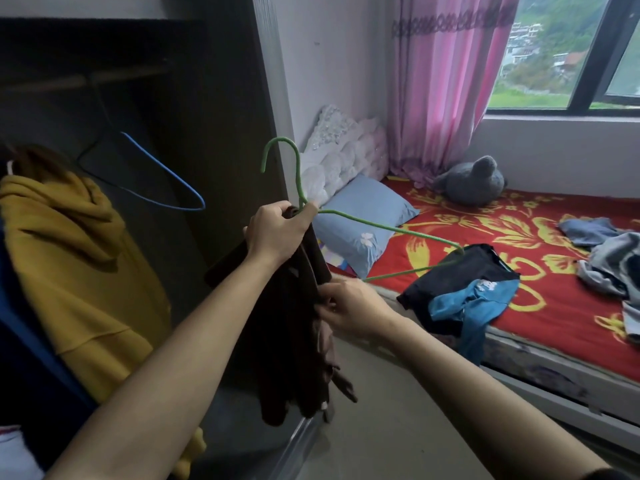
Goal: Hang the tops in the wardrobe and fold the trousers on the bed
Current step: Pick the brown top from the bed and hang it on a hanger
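My left hand (275,232) grips the neck of a green wire hanger (384,228) together with the top of a dark brown top (291,344), which hangs down from it in front of the wardrobe (207,109). My right hand (349,308) pinches the brown fabric lower down, beside the hanger's bottom wire. The hanger's right half sticks out bare toward the bed (540,323). A black top (464,275) and a blue garment (474,303) lie at the bed's near edge. Grey-blue clothes (609,258) are piled at the right.
Inside the wardrobe a yellow hoodie (72,268) hangs at the left, and a blue hanger (166,181) hangs bare from the rail (69,81). A blue pillow (363,220), a white cushion (343,147) and a grey plush toy (474,181) lie on the bed. Pink curtains (446,74) flank the window.
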Demonstrator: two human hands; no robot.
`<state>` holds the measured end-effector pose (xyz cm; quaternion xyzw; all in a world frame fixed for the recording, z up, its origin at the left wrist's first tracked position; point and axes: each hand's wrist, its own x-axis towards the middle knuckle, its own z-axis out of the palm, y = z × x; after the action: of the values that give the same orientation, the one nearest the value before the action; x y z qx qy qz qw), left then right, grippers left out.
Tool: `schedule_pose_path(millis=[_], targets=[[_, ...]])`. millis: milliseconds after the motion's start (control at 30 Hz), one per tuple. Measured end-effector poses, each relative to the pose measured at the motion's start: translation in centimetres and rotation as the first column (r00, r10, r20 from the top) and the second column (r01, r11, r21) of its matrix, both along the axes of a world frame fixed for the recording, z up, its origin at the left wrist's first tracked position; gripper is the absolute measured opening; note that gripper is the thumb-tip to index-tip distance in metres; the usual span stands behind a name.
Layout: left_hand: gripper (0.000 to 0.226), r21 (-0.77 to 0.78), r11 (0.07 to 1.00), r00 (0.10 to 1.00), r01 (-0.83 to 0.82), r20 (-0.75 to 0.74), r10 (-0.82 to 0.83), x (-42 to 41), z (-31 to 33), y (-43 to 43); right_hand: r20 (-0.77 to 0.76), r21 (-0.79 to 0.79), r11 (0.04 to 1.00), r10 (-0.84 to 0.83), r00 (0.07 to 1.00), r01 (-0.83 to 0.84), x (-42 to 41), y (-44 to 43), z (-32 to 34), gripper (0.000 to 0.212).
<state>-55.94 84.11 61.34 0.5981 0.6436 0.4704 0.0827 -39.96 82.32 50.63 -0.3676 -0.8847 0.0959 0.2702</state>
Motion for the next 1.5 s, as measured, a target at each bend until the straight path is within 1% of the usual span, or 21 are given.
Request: schedule_pose_path(millis=[67, 133, 200, 267, 300, 333, 400, 433, 467, 567, 767, 867, 967, 1100, 1167, 1233, 1300, 1333, 1400, 1467, 1500], targets=[[0.053, -0.018, 1.0, 1.0, 0.015, 0.003, -0.015, 0.0, -0.1, 0.1, -0.028, -0.036, 0.998, 0.057, 0.998, -0.058, 0.2, -0.5, -0.2, 0.01], [0.053, -0.027, 1.0, 1.0, 0.015, -0.018, -0.016, 0.1, -0.3, 0.2, -0.113, -0.082, 0.993, 0.079, 0.99, -0.089, 0.1, -1.5, 0.0, 0.015], [0.051, -0.03, 1.0, 0.999, 0.002, -0.039, -0.003, 0.1, -0.4, 0.3, -0.199, -0.239, 0.958, 0.113, 0.974, -0.16, -0.1, -2.3, 0.2, 0.015], [0.05, -0.035, 0.999, 0.999, -0.018, -0.036, 0.016, 0.0, -0.3, 0.5, -0.188, -0.404, 0.896, 0.115, 0.975, -0.183, 0.0, -2.7, 0.3, 0.018], [0.051, -0.035, 0.999, 0.999, -0.028, -0.032, 0.027, -0.1, -0.2, 0.6, -0.134, -0.426, 0.891, 0.107, 0.985, -0.155, 0.2, -2.8, 0.2, 0.023], [0.05, -0.031, 0.999, 0.999, -0.039, -0.027, 0.039, -0.5, -0.1, 0.8, -0.057, -0.395, 0.913, 0.09, 0.994, -0.105, 0.6, -2.7, 0.0, 0.028], [0.047, -0.016, 0.997, 0.997, -0.074, -0.031, 0.074, -1.5, 0.0, 1.1, 0.097, -0.201, 0.979, -0.005, 0.995, 0.025, 1.8, -2.3, -0.5, 0.034], [0.046, -0.008, 0.995, 0.994, -0.102, -0.041, 0.101, -2.3, 0.0, 1.2, 0.114, -0.107, 0.992, -0.057, 0.992, 0.069, 2.7, -2.1, -0.8, 0.033], [0.046, 0.003, 0.991, 0.989, -0.136, -0.058, 0.136, -3.1, -0.1, 1.2, 0.09, -0.045, 0.995, -0.085, 0.992, 0.089, 3.6, -1.8, -0.9, 0.031], [0.046, 0.046, 0.974, 0.967, -0.222, -0.121, 0.226, -5.6, -0.3, 1.2, 0.017, 0.052, 0.991, -0.128, 0.992, 0.127, 6.5, -1.3, -0.9, 0.025], [0.046, 0.115, 0.972, 0.961, -0.206, -0.165, 0.223, -7.7, 0.0, 1.6, -0.017, 0.125, 0.984, -0.122, 0.992, 0.123, 8.1, -0.8, 0.6, 0.026], [0.045, 0.092, 0.979, 0.939, -0.184, -0.277, 0.203, -8.6, -0.1, 1.6, -0.047, 0.114, 0.979, -0.163, 0.986, 0.167, 9.2, -0.2, 1.7, 0.025], [0.043, 0.073, 0.991, 0.93, -0.115, -0.342, 0.133, -7.5, -0.7, 1.2, -0.047, 0.121, 0.975, -0.182, 0.982, 0.187, 9.3, 0.3, 2.8, 0.021], [0.039, 0.041, 0.999, 0.928, 0.023, -0.373, -0.006, -3.7, -1.4, 0.7, -0.022, 0.11, 0.985, -0.131, 0.991, 0.132, 7.0, 0.6, 4.0, 0.015], [0.04, 0.025, 0.997, 0.927, 0.068, -0.37, -0.054, -2.7, -1.9, 0.7, -0.017, 0.111, 0.983, -0.146, 0.989, 0.147, 6.2, 0.9, 4.2, 0.018], [0.043, -0.038, 0.991, 0.949, 0.126, -0.286, -0.132, -2.2, -2.5, 0.7, -0.009, 0.121, 0.973, -0.196, 0.981, 0.195, 5.8, 1.2, 4.4, 0.03], [0.033, -0.12, 0.957, 0.956, 0.264, -0.095, -0.276, -1.5, -3.0, 0.5, 0.025, 0.186, 0.96, -0.216, 0.976, 0.208, 5.4, 1.7, 4.8, 0.035], [0.025, -0.153, 0.926, 0.938, 0.344, 0.018, -0.346, -1.2, -3.2, 0.3, 0.05, 0.211, 0.959, -0.204, 0.978, 0.189, 5.1, 1.9, 5.1, 0.033], [0.017, -0.217, 0.851, 0.871, 0.479, 0.235, -0.431, -1.1, -3.4, -0.1, 0.1, 0.2, 0.971, -0.151, 0.983, 0.129, 5.2, 2.2, 5.5, 0.026], [0.024, -0.248, 0.762, 0.761, 0.598, 0.474, -0.443, -2.0, -3.6, -0.4, 0.088, 0.133, 0.982, -0.148, 0.985, 0.136, 5.9, 2.3, 5.8, 0.025], [0.028, -0.239, 0.735, 0.699, 0.634, 0.584, -0.413, -2.5, -3.7, -0.5, 0.064, 0.12, 0.979, -0.174, 0.983, 0.166, 6.3, 2.3, 5.9, 0.025]])
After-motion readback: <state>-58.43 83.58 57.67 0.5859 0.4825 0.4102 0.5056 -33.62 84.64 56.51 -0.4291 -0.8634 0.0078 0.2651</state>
